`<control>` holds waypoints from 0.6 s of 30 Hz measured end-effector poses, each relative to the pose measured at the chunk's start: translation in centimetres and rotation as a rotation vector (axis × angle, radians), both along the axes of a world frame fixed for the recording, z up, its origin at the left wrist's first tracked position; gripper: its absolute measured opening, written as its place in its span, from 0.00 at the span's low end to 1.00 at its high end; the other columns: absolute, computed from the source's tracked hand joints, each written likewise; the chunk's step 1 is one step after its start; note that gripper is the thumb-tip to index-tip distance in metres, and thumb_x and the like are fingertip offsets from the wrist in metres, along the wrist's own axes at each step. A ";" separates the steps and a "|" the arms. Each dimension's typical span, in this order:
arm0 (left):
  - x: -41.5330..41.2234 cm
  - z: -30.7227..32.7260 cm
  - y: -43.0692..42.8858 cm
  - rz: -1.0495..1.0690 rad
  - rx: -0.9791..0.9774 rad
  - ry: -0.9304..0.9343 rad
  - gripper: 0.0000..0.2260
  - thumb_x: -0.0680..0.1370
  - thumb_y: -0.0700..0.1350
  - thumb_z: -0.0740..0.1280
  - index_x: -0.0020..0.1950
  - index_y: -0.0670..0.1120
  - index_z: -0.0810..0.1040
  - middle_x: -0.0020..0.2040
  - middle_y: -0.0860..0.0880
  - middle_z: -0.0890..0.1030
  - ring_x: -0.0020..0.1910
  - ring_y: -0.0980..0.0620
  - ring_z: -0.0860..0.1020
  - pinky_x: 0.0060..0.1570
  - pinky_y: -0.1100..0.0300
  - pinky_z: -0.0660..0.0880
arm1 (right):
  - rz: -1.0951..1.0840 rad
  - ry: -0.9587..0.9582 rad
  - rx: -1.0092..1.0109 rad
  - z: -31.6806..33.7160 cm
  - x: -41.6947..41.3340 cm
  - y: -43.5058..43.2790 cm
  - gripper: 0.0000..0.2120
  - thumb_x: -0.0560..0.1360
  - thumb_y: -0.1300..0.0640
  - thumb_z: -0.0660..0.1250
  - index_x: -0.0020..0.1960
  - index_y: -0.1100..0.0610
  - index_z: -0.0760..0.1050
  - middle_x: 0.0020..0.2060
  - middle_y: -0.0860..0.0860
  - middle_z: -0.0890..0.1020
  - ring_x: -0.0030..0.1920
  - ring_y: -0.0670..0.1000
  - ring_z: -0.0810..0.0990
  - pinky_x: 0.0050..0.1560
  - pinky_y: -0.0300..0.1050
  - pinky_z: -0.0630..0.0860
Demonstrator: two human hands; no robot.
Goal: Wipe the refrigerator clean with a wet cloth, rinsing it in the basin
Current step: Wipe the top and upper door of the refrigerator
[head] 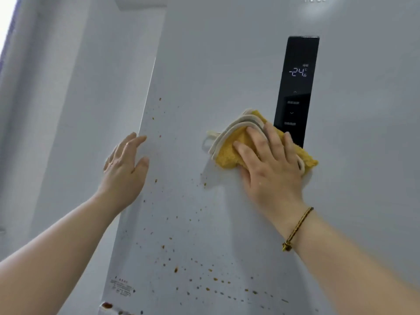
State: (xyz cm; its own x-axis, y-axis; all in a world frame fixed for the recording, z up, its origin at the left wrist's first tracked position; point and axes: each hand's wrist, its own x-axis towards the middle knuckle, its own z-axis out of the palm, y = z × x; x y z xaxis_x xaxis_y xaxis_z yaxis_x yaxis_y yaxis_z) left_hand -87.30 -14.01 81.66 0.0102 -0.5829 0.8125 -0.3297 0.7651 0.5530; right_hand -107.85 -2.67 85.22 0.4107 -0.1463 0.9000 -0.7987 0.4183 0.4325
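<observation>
Under the right hand (pixel 270 164), whose straight fingers are spread and pressing, the folded yellow cloth (pixel 229 153) lies flat on the refrigerator door (pixel 204 64). It looks soft, light and limp, so a flat palm over its middle should steer it better than a pinch. Just past the fingertips the black control panel (pixel 295 87) is an edge to skirt, open door with brown spots (pixel 176 269) runs below the wrist, and the left hand (pixel 123 169), fingers loosely parted, lies at the door's left edge.
</observation>
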 end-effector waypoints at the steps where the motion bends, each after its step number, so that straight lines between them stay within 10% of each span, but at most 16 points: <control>1: 0.2 -0.2 -0.4 -0.007 0.024 0.026 0.21 0.79 0.41 0.55 0.72 0.50 0.59 0.75 0.51 0.55 0.74 0.51 0.51 0.71 0.54 0.47 | -0.003 -0.039 -0.038 -0.3 0.5 -0.5 0.17 0.73 0.53 0.57 0.56 0.56 0.77 0.60 0.58 0.78 0.64 0.59 0.63 0.66 0.58 0.54; 7: 2.2 -0.1 -3.0 -0.280 0.220 0.134 0.24 0.80 0.44 0.54 0.74 0.53 0.51 0.74 0.51 0.59 0.72 0.52 0.58 0.68 0.56 0.55 | -0.062 0.243 0.227 -8.1 3.6 -3.3 0.17 0.72 0.53 0.57 0.60 0.53 0.69 0.61 0.54 0.78 0.65 0.59 0.65 0.69 0.58 0.52; 11: 3.5 -0.4 -3.8 -0.408 0.312 0.018 0.21 0.80 0.46 0.53 0.73 0.53 0.56 0.55 0.56 0.72 0.54 0.55 0.66 0.54 0.61 0.58 | -0.104 0.386 0.312 -5.8 3.0 -2.8 0.15 0.73 0.52 0.57 0.59 0.51 0.69 0.60 0.52 0.79 0.63 0.57 0.68 0.64 0.58 0.60; 18: 4.9 -1.0 -5.3 -0.651 0.392 -0.043 0.14 0.79 0.49 0.54 0.65 0.57 0.67 0.56 0.55 0.78 0.54 0.55 0.75 0.54 0.59 0.60 | -0.128 -0.077 -0.151 -1.5 3.8 -3.7 0.17 0.74 0.51 0.56 0.62 0.52 0.66 0.64 0.54 0.67 0.64 0.58 0.63 0.63 0.61 0.56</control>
State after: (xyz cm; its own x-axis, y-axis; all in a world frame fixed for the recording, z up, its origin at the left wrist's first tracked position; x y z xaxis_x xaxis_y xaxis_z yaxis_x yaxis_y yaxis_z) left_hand -82.40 -19.27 80.67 -0.4608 -0.7065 0.5371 0.0937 0.5631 0.8211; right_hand -104.01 -6.33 83.71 0.3264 -0.0545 0.9437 -0.7630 0.5740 0.2971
